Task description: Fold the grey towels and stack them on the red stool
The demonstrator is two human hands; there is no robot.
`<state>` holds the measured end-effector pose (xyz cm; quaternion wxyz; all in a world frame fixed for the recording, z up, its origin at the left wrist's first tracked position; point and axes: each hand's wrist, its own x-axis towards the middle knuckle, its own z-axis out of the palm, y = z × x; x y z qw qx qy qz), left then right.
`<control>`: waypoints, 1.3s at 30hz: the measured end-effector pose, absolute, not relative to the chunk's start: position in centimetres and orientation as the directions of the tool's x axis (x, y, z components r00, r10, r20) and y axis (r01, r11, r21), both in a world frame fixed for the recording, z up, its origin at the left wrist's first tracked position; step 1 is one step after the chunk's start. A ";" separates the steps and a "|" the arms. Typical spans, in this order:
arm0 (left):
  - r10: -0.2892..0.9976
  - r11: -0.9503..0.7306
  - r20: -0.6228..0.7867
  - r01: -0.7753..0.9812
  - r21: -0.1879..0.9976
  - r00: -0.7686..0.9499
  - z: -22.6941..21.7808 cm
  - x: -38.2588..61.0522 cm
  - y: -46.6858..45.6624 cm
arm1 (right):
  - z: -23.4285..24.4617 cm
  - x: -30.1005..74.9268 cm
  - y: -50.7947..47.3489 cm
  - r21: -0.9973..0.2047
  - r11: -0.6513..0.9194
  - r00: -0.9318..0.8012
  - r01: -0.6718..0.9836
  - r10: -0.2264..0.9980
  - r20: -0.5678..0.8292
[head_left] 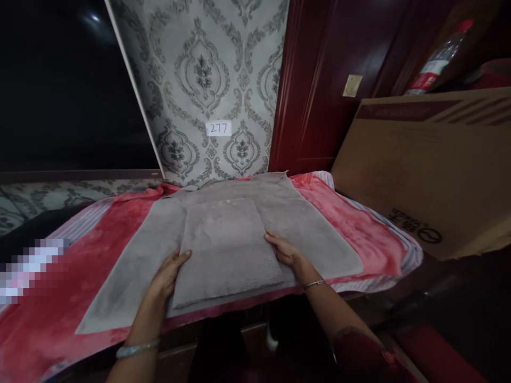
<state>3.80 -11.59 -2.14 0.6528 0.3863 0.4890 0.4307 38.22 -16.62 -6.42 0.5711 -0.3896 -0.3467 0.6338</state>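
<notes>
A folded rectangle of grey plush cloth (pixel 227 250) lies flat in the middle, on top of a larger spread piece of grey plush cloth (pixel 319 234). My left hand (pixel 170 274) grips the folded cloth's left edge, thumb on top, its other fingers partly hidden along the side. At the right edge, my right hand (pixel 282 249) holds the same cloth between thumb and fingers. Beneath both grey pieces spreads a red blanket (pixel 96 266) with a striped border.
A large cardboard box (pixel 419 170) stands at the right, with a red-capped plastic bottle (pixel 439 61) behind its top edge. A dark screen (pixel 67 90) fills the upper left. On the patterned wall is a paper label (pixel 219 128) reading 277.
</notes>
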 end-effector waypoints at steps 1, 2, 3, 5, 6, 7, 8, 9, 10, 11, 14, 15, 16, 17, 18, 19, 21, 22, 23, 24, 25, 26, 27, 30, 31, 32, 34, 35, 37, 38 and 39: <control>0.940 0.333 -0.310 -0.180 0.926 0.145 -2.3 3.7 -11.5 | -6.5 38.3 -16.5 -0.881 -0.108 -0.051 -0.461 0.994 -0.095; 0.939 0.338 -0.317 -0.176 0.925 0.136 -2.4 3.7 -11.4 | -6.6 38.4 -16.4 -0.879 -0.110 -0.063 -0.465 0.994 -0.091; 0.938 0.342 -0.323 -0.174 0.923 0.128 -2.4 3.7 -11.3 | -6.7 38.5 -16.3 -0.879 -0.115 -0.078 -0.463 0.993 -0.089; 0.935 0.352 -0.337 -0.168 0.921 0.114 -2.3 3.7 -11.4 | -6.6 38.7 -15.9 -0.880 -0.148 -0.107 -0.452 0.988 -0.111; 0.932 0.359 -0.344 -0.163 0.919 0.112 -2.2 3.8 -11.4 | -6.5 38.7 -15.6 -0.879 -0.171 -0.110 -0.445 0.985 -0.136; 0.928 0.370 -0.356 -0.151 0.917 0.114 -2.0 3.8 -11.5 | -6.3 38.7 -15.3 -0.877 -0.196 -0.105 -0.439 0.980 -0.167; 0.921 0.385 -0.370 -0.134 0.913 0.121 -1.7 3.8 -11.5 | -6.1 38.6 -14.9 -0.873 -0.219 -0.097 -0.436 0.976 -0.196; 0.914 0.398 -0.383 -0.115 0.910 0.132 -1.5 3.7 -11.4 | -5.9 38.5 -14.5 -0.869 -0.236 -0.091 -0.436 0.972 -0.218; 0.911 0.403 -0.389 -0.096 0.910 0.135 -1.2 3.7 -11.2 | -5.7 38.5 -14.0 -0.864 -0.245 -0.089 -0.439 0.969 -0.230; 0.911 0.401 -0.389 -0.078 0.913 0.136 -0.9 3.5 -10.9 | -5.4 38.3 -13.6 -0.860 -0.248 -0.092 -0.446 0.969 -0.231; 0.931 0.352 -0.345 -0.045 0.935 0.121 -0.1 3.0 -9.1 | -4.7 38.1 -12.5 -0.852 -0.224 -0.100 -0.474 0.975 -0.201; 0.937 0.335 -0.330 -0.034 0.941 0.111 0.1 3.0 -8.3 | -4.6 38.0 -12.2 -0.850 -0.212 -0.094 -0.482 0.977 -0.190; 0.941 0.326 -0.323 -0.017 0.945 0.098 0.3 3.0 -7.4 | -4.6 37.9 -12.0 -0.849 -0.202 -0.087 -0.489 0.979 -0.183; 0.944 0.319 -0.319 0.003 0.948 0.086 0.5 3.1 -6.6 | -4.6 37.8 -11.8 -0.848 -0.194 -0.078 -0.493 0.981 -0.179; 0.946 0.313 -0.313 0.023 0.950 0.078 0.7 3.4 -5.9 | -4.7 37.7 -11.7 -0.848 -0.186 -0.068 -0.495 0.982 -0.176; 0.947 0.310 -0.313 0.045 0.950 0.073 0.7 3.7 -5.2 | -4.9 37.7 -11.7 -0.850 -0.175 -0.058 -0.496 0.984 -0.169; 0.953 0.291 -0.296 0.081 0.953 0.057 0.6 4.5 -4.4 | -5.4 37.6 -11.7 -0.856 -0.146 -0.050 -0.495 0.989 -0.140; 0.961 0.268 -0.273 0.100 0.958 0.040 0.4 4.8 -4.2 | -5.6 37.6 -11.8 -0.861 -0.128 -0.053 -0.493 0.992 -0.118; 0.970 0.239 -0.243 0.121 0.963 0.015 0.1 5.1 -4.1 | -5.9 37.7 -11.9 -0.865 -0.110 -0.059 -0.490 0.994 -0.094; 0.978 0.208 -0.208 0.146 0.967 -0.012 -0.2 5.2 -4.0 | -6.0 37.7 -12.0 -0.868 -0.094 -0.065 -0.488 0.995 -0.072; 0.984 0.177 -0.174 0.167 0.970 -0.031 -0.6 5.2 -4.0 | -6.2 37.7 -12.1 -0.870 -0.083 -0.068 -0.486 0.996 -0.057; 0.988 0.153 -0.148 0.180 0.972 -0.042 -0.9 5.0 -4.0 | -6.2 37.7 -12.2 -0.870 -0.075 -0.067 -0.486 0.997 -0.049; 0.990 0.141 -0.134 0.188 0.972 -0.051 -1.2 4.8 -3.9 | -6.2 37.6 -12.2 -0.869 -0.073 -0.063 -0.489 0.997 -0.048; 0.988 0.147 -0.136 0.182 0.972 -0.072 -1.8 4.2 -3.8 | -5.9 37.5 -12.2 -0.859 -0.071 -0.047 -0.506 0.997 -0.055; 0.987 0.156 -0.144 0.181 0.971 -0.076 -1.7 4.2 -3.8 | -5.8 37.5 -12.1 -0.857 -0.066 -0.045 -0.512 0.998 -0.050; 0.986 0.159 -0.147 0.185 0.970 -0.075 -1.6 4.3 -3.9 | -5.6 37.4 -12.1 -0.855 -0.061 -0.047 -0.516 0.998 -0.043; 0.988 0.153 -0.143 0.220 0.963 -0.064 -1.1 4.6 -4.2 | -5.3 37.4 -12.0 -0.853 -0.044 -0.054 -0.521 0.998 -0.019; 0.989 0.145 -0.133 0.247 0.958 -0.065 -0.9 4.8 -4.5 | -5.1 37.4 -12.0 -0.852 -0.039 -0.056 -0.522 0.998 -0.011; 0.987 0.157 -0.141 0.314 0.936 -0.073 -0.6 5.1 -5.0 | -5.0 37.6 -12.0 -0.850 -0.033 -0.053 -0.525 0.999 -0.006; 0.986 0.165 -0.146 0.348 0.923 -0.080 -0.6 5.1 -5.1 | -4.9 37.7 -11.9 -0.850 -0.032 -0.048 -0.526 0.999 -0.009; 0.987 0.161 -0.140 0.381 0.910 -0.082 -0.7 5.0 -5.1 | -4.9 37.8 -11.9 -0.850 -0.033 -0.041 -0.525 0.999 -0.013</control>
